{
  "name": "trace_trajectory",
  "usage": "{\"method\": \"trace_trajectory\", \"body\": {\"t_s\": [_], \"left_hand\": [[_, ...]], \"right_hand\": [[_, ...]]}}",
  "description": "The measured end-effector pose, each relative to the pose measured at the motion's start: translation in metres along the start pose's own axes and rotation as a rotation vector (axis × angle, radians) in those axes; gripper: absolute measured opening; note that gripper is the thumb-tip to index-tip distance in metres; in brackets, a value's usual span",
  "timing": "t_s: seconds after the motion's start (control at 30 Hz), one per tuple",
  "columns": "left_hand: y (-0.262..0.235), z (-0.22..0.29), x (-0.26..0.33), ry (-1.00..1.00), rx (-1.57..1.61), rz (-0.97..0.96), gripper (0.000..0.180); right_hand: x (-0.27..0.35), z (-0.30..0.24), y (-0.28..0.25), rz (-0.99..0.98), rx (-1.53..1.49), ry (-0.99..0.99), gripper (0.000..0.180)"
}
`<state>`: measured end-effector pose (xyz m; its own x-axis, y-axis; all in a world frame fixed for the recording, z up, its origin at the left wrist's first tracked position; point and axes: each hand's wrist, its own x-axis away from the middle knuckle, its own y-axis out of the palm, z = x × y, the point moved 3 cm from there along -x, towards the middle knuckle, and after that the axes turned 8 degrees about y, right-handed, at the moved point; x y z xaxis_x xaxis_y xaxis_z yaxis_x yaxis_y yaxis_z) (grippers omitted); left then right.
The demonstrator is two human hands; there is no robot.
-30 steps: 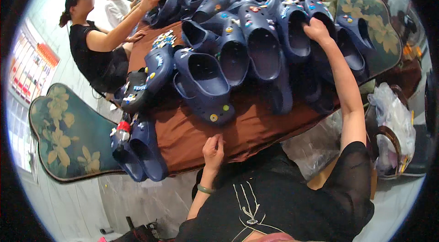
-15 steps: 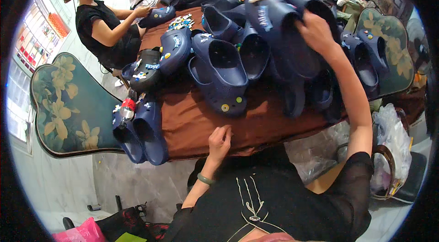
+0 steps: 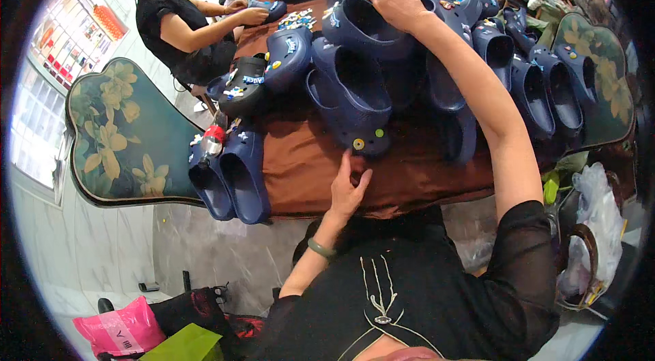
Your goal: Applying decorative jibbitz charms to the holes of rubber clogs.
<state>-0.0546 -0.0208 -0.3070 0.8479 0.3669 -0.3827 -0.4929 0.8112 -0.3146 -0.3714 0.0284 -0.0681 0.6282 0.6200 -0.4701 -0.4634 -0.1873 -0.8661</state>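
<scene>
My right hand reaches over the pile with its fingers closed on the rim of a navy clog, which is tilted with its opening facing me. Below it another navy clog leans on the stack, its strap or sole partly hidden. Close to me, a navy clog toe with a yellow and a green round charm points at the table edge. My left hand, a green bangle on its wrist, is just under that toe, with thumb and finger apart and nothing held. Whether its fingertip touches the toe I cannot tell.
Navy clogs with charms line the right side of the brown cloth. A pair at the left has a red-labelled bottle in it. A black clog and loose charms lie beyond. A person handles a clog across the table.
My right hand has moved left across the pile and now grips a clog there. My left hand has risen toward the near clog toe and its fingers have spread. The whole view has shifted.
</scene>
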Motion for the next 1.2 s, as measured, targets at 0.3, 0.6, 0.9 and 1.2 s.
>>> {"method": "trace_trajectory", "body": {"t_s": [0.3,0.6,0.9,1.2], "left_hand": [[0.013,-0.011,-0.045,0.186,-0.562,-0.054,0.084],[0.015,-0.039,-0.089,0.231,-0.537,-0.038,0.072],[-0.025,-0.012,-0.055,0.082,-0.084,-0.093,0.079],[-0.072,0.085,0.005,-0.181,0.677,0.304,0.079]], "right_hand": [[0.046,-0.018,-0.028,0.077,-0.482,-0.301,0.055],[0.058,-0.029,-0.006,0.061,-0.451,-0.164,0.044],[0.14,-0.084,-0.102,0.572,-0.248,-0.445,0.022],[0.301,-0.154,-0.085,0.223,-0.625,-1.027,0.03]]}}
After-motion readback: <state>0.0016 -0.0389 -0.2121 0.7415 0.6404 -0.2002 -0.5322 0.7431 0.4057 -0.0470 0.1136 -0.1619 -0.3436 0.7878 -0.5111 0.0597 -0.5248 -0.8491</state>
